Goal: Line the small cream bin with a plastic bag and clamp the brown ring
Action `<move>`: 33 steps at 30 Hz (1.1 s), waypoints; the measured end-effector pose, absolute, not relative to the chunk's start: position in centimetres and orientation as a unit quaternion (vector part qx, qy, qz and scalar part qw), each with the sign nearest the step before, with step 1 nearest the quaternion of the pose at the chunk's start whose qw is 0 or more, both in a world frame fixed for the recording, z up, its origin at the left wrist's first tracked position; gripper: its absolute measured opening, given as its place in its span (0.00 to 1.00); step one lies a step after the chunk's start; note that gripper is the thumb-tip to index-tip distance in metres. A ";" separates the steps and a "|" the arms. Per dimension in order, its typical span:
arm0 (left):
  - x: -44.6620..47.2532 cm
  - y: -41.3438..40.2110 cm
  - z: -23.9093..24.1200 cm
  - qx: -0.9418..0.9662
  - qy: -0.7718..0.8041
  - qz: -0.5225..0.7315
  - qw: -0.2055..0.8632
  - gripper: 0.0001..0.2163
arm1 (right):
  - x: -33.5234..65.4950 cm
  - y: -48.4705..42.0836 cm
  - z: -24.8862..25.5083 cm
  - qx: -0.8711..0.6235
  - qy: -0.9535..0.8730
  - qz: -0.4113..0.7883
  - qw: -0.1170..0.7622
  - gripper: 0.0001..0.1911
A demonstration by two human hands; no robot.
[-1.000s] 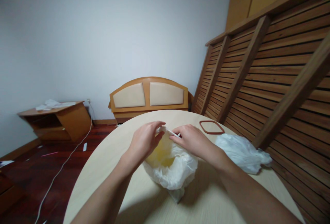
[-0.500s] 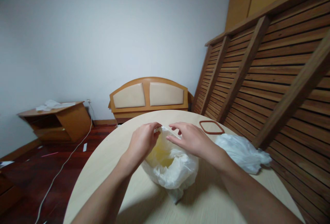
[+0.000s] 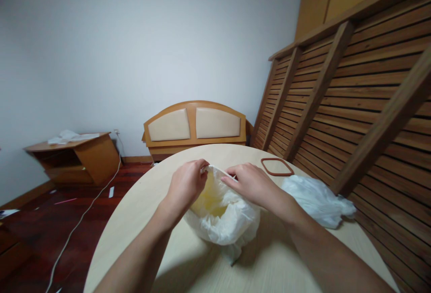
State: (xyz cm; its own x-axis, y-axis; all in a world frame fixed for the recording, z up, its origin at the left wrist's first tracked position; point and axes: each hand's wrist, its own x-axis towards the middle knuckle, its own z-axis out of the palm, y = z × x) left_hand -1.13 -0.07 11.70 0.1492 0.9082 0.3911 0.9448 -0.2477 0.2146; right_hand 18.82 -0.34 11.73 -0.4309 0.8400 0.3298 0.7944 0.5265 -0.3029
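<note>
A white plastic bag (image 3: 225, 224) with something pale yellow inside sits on the round light-wood table (image 3: 188, 266). My left hand (image 3: 186, 184) is closed, pinching the far left edge of the bag's mouth. On the far right edge of that mouth my right hand (image 3: 251, 183) is closed as well. The rim of the bag is stretched taut between the two hands. What the yellow content is I cannot make out.
A second crumpled white plastic bag (image 3: 316, 199) lies to the right. A brown ring-shaped seal (image 3: 276, 166) lies at the table's far right. Slatted wooden panels (image 3: 353, 99) lean at the right. A headboard (image 3: 195, 126) and a low wooden stand (image 3: 76, 156) stand by the wall.
My right hand opened half a second ago with fingers stretched over the bag, and has now closed again on the rim. The left hand kept its pinch.
</note>
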 end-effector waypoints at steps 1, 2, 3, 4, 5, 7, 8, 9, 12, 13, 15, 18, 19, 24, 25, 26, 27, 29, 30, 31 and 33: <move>-1.1 -0.2 11.7 -0.758 -0.610 -0.228 0.043 0.12 | 18.8 -0.3 11.7 -0.482 -0.846 0.047 0.223 0.15; -1.1 -0.3 11.7 -0.762 -0.604 -0.230 0.047 0.13 | 18.8 -0.3 11.7 -0.481 -0.847 0.039 0.222 0.14; -1.0 -0.5 11.8 -0.769 -0.594 -0.232 0.051 0.14 | 18.8 -0.3 11.7 -0.482 -0.848 0.030 0.220 0.13; -0.9 -0.7 11.8 -0.778 -0.581 -0.232 0.054 0.15 | 18.8 -0.3 11.7 -0.482 -0.849 0.023 0.217 0.12; -0.8 -0.9 11.9 -0.790 -0.565 -0.231 0.057 0.16 | 18.7 -0.3 11.7 -0.481 -0.849 0.019 0.216 0.13; -0.6 -1.2 12.0 -0.807 -0.542 -0.226 0.063 0.16 | 18.7 -0.2 11.6 -0.475 -0.853 0.023 0.213 0.13; -0.5 -1.3 12.1 -0.809 -0.539 -0.224 0.066 0.13 | 18.7 -0.2 11.6 -0.470 -0.857 0.028 0.211 0.13; -0.5 -1.3 12.1 -0.807 -0.543 -0.222 0.070 0.11 | 18.7 -0.2 11.5 -0.466 -0.859 0.033 0.210 0.13; -0.6 -1.3 12.2 -0.785 -0.574 -0.218 0.079 0.05 | 18.9 -0.1 11.3 -0.463 -0.856 0.049 0.226 0.15; -0.7 -1.2 12.1 -0.779 -0.584 -0.216 0.081 0.05 | 19.0 0.0 11.2 -0.464 -0.853 0.054 0.234 0.19; -0.9 -1.1 12.1 -0.768 -0.598 -0.212 0.084 0.05 | 19.2 -0.1 11.1 -0.470 -0.847 0.056 0.241 0.25; -0.9 -1.0 12.0 -0.759 -0.611 -0.207 0.083 0.06 | 19.4 -0.2 11.2 -0.486 -0.844 0.048 0.223 0.17; -0.9 -1.0 12.0 -0.760 -0.610 -0.206 0.081 0.06 | 19.4 -0.3 11.2 -0.494 -0.841 0.044 0.216 0.12; -0.2 -1.9 12.4 -0.830 -0.510 -0.206 0.096 0.11 | 18.8 -0.4 11.6 -0.507 -0.834 0.016 0.214 0.09; 0.0 -2.1 12.6 -0.843 -0.487 -0.204 0.101 0.12 | 18.6 -0.4 11.6 -0.506 -0.835 0.016 0.214 0.09; 0.1 -2.3 12.7 -0.851 -0.475 -0.201 0.101 0.12 | 18.4 -0.4 11.6 -0.502 -0.838 0.020 0.214 0.09; 0.1 -2.4 12.8 -0.852 -0.475 -0.198 0.098 0.10 | 18.3 -0.3 11.6 -0.495 -0.841 0.027 0.218 0.09; 0.1 -2.4 12.9 -0.842 -0.498 -0.188 0.088 0.07 | 18.0 -0.2 11.5 -0.477 -0.844 0.046 0.241 0.08; 0.0 -2.3 12.9 -0.833 -0.515 -0.185 0.084 0.06 | 18.0 -0.2 11.4 -0.469 -0.842 0.053 0.261 0.08; -0.2 -2.2 12.9 -0.823 -0.532 -0.183 0.083 0.06 | 18.0 -0.1 11.3 -0.464 -0.838 0.057 0.282 0.10; -0.4 -1.9 12.7 -0.805 -0.557 -0.184 0.087 0.05 | 18.2 -0.1 11.0 -0.464 -0.827 0.057 0.313 0.20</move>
State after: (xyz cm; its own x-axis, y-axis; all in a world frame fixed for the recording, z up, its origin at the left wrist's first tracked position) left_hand -0.41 -1.88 12.74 0.3111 0.8651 0.3934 0.9293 -0.3636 0.0648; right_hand 18.23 -0.05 10.99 -0.3733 0.8030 0.4646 0.7310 0.5630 -0.3857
